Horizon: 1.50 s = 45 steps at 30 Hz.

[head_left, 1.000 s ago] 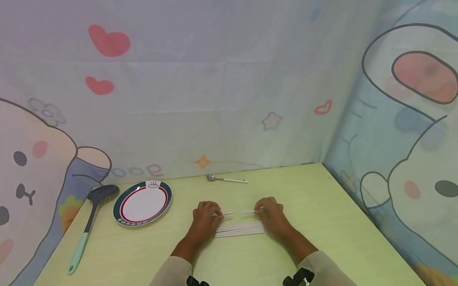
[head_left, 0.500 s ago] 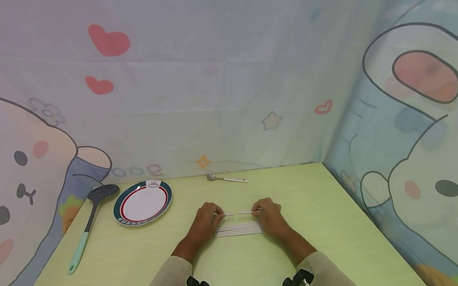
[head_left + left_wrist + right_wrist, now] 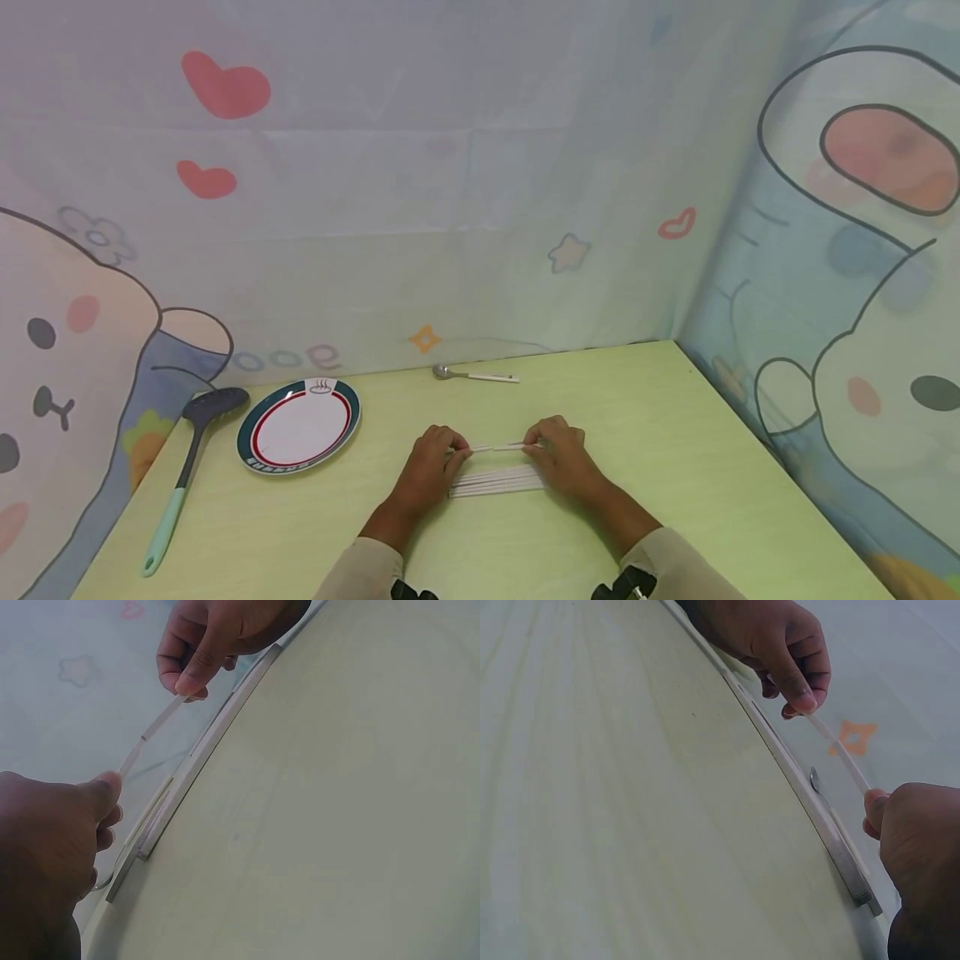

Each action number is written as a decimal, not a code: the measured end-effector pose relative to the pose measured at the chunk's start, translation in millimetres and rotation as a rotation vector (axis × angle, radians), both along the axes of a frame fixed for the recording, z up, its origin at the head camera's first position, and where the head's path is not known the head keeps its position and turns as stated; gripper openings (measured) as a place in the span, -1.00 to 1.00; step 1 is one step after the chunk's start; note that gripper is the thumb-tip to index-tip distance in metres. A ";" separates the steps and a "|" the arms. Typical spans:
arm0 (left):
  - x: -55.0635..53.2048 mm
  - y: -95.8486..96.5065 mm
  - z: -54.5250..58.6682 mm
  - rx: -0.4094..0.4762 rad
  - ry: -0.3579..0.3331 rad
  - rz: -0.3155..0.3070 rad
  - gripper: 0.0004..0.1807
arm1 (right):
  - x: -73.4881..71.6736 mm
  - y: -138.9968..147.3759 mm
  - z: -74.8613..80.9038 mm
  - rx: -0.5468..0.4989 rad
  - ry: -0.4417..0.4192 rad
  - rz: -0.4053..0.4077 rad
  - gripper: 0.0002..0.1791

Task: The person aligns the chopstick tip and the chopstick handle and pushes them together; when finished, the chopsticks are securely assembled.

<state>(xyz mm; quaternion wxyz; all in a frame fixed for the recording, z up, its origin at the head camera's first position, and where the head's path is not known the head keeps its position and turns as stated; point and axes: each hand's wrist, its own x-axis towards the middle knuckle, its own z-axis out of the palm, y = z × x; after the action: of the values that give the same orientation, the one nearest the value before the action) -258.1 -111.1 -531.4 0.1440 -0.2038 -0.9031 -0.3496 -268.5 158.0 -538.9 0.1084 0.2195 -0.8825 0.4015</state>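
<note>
My left hand (image 3: 431, 468) pinches a thin white stick (image 3: 482, 448) between thumb and fingertips, its free end pointing right. Opposite it, my right hand (image 3: 562, 458) pinches another thin white stick (image 3: 510, 447), pointing left. The inner ends of the two sticks come right up to each other, nearly in one line; in the left wrist view they meet at a small dark mark. Just below the fingers on the table lies a flat row of several white sticks (image 3: 498, 482), its right end hidden behind my right hand.
At the back of the table (image 3: 675, 467) lies a spoon (image 3: 480, 377) with a white handle. A white plate (image 3: 300, 429) with a dark green rim is to the left, beside a black ladle (image 3: 191, 446) with a mint handle. Printed cloth (image 3: 465, 192) hangs behind.
My right hand has moved left with its stick, narrowing the gap until the ends almost meet. My left hand has shifted only slightly. The row of sticks lies where it was.
</note>
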 end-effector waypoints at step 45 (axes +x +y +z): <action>9.0 13.0 2.4 -0.063 0.302 -0.125 -0.89 | -1.6 -11.1 -8.2 -0.113 0.350 0.233 -0.86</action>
<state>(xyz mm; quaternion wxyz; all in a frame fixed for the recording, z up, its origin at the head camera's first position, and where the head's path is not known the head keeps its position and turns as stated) -249.1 -98.1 -529.0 0.2496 -0.3144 -0.8672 -0.2946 -270.1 146.9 -547.1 0.2251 0.3799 -0.7949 0.4161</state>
